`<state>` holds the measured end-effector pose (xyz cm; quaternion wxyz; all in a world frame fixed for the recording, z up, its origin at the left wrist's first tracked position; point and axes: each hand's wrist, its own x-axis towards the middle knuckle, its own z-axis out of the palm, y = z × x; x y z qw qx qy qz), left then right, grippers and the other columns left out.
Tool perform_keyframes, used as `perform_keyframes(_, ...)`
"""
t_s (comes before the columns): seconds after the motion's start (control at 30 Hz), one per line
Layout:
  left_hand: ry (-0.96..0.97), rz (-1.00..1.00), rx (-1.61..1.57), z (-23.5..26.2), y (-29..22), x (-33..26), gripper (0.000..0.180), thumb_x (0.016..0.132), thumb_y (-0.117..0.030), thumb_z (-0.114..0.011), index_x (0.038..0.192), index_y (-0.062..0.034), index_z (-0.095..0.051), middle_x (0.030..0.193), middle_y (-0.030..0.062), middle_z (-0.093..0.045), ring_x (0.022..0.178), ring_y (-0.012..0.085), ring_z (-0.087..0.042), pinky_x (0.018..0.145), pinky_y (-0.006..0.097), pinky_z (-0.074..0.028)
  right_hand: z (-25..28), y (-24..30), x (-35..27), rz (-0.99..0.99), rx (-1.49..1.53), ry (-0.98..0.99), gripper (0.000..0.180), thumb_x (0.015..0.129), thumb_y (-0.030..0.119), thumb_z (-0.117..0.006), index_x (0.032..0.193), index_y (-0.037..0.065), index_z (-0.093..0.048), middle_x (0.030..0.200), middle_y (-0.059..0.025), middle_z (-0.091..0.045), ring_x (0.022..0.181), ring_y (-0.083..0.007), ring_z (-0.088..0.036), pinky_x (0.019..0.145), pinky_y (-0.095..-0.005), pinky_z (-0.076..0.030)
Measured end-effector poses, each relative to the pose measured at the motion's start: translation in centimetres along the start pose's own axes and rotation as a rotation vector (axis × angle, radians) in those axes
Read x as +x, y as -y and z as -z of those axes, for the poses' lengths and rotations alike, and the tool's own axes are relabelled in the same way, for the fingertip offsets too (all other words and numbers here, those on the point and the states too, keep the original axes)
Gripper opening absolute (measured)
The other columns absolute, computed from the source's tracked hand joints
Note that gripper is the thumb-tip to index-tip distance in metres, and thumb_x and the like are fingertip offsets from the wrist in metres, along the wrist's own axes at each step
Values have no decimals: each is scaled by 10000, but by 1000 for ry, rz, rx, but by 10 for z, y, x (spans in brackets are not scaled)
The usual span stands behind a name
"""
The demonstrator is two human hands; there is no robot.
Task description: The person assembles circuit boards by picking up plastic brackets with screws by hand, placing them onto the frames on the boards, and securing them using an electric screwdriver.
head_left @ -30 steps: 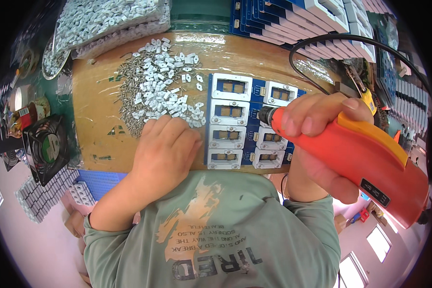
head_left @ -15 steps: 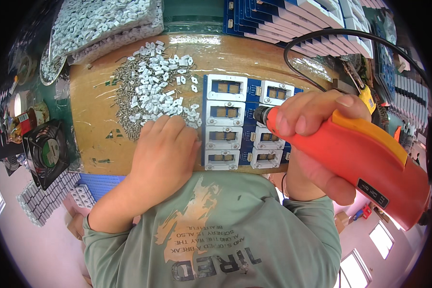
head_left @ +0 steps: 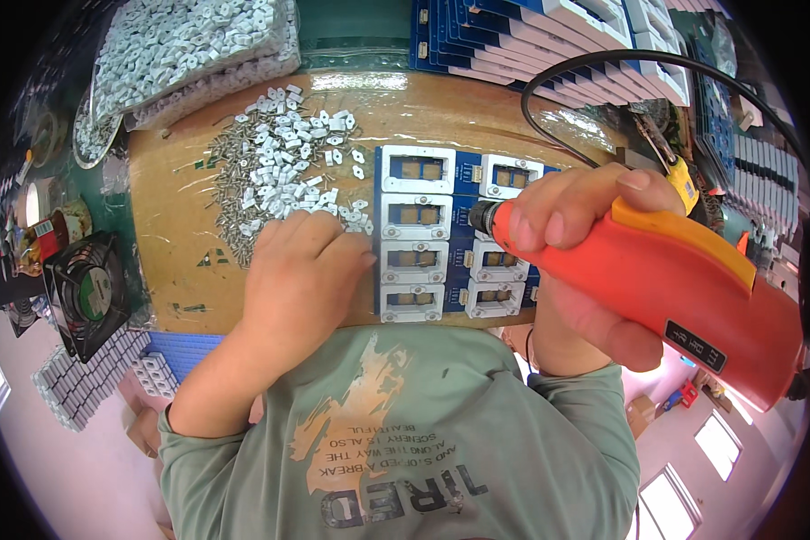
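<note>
My left hand [head_left: 301, 279] rests at the near edge of a loose pile of small white plastic pieces [head_left: 288, 135] and metal screws [head_left: 229, 180]. Its fingers are curled together, and the fingertips are hidden, so what they pinch cannot be seen. In my right hand [head_left: 594, 211] is a red electric screwdriver [head_left: 648, 288] with an orange lever, its nose pointing left. That nose hovers over blue circuit boards [head_left: 463, 189] fitted with two columns of white rectangular frames [head_left: 417, 195]. Several frames carry screwed-down pieces; the screwdriver and hand cover part of the right column.
A clear bag of white pieces [head_left: 198, 54] lies at the back left. Stacked boards with white frames [head_left: 549, 54] stand at the back right. A black cable [head_left: 621, 57] loops over the right side. A black fan [head_left: 85, 292] sits at the left.
The whole view has shifted slightly. The screwdriver has risen a little in the picture, still in my right hand. My left hand stays by the pile, fingers curled.
</note>
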<state>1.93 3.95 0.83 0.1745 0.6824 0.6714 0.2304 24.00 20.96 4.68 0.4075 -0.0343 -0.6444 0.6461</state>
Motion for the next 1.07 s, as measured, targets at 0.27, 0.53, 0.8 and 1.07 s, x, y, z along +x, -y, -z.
perform_keyframes(0.27,-99,-113,38,-3,3,1,196,765,-155,-759,940,-119,-679,866,27,-536,806,240,-557,708,389,-414,4,0,4,4,19,31,1085,843,752,-708,1516,-29,-373,1072,-148,-594,881,-293,-632,746,-404,-551)
perform_keyframes(0.53,-126,-220,187,-6,8,-5,224,786,-158,-724,996,-87,-687,944,38,-583,844,237,-569,720,375,-416,4,-1,0,-5,33,-20,1089,856,748,-698,1528,-37,-353,1083,-150,-594,898,-293,-638,758,-410,-557)
perform_keyframes(0.8,-216,-195,-103,4,-6,41,193,760,-95,-770,937,-78,-693,947,65,-613,868,276,-600,753,406,-465,13,7,20,98,26,125,1107,811,776,-723,1545,28,-367,1083,-127,-609,895,-282,-639,775,-416,-541)
perform_keyframes(1.07,-268,-189,-117,-32,-3,79,107,773,-130,-754,844,-80,-691,901,71,-596,886,293,-603,776,423,-487,7,0,36,107,51,162,1106,795,754,-759,1562,60,-367,1112,-131,-622,915,-289,-649,792,-438,-532)
